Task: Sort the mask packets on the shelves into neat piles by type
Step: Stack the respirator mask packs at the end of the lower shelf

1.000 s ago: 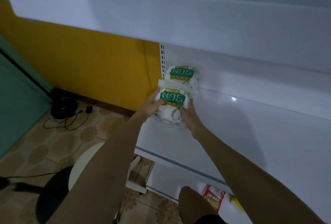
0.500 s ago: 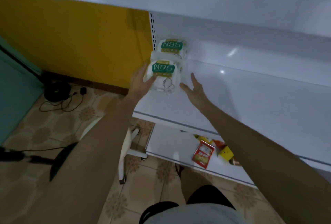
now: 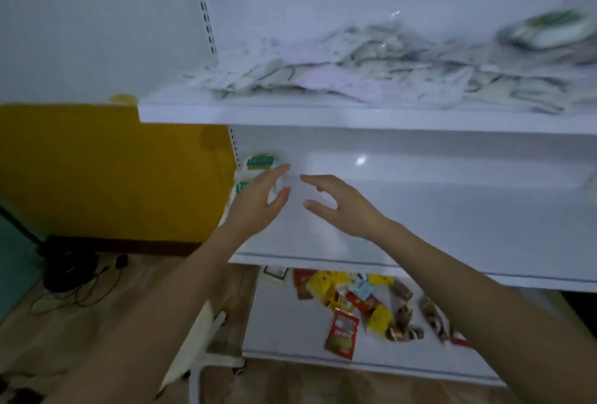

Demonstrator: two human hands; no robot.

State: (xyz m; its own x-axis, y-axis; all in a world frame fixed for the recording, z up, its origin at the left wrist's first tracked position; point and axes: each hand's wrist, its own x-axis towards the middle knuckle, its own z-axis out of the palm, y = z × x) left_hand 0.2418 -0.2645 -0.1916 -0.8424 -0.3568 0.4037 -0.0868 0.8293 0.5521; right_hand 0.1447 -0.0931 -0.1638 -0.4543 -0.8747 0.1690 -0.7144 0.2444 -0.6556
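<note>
Grip gone: L hand [image 3: 255, 203] off N95 pkts [image 3: 259, 162], R hand [image 3: 344, 208] drawn back.

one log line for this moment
left hand open, beside n95 packets on middle shelf | right hand open, empty | loose mask packets heaped on upper shelf | sorting unfinished

Pretty sure we're in a small shop here: white display shelving [image 3: 355, 118] with slotted uprights [image 3: 203, 0], a messy heap of sealed mask packets [image 3: 355, 74] on the upper shelf, and loose red and yellow sachets [image 3: 342, 332] on the bottom one.
</note>
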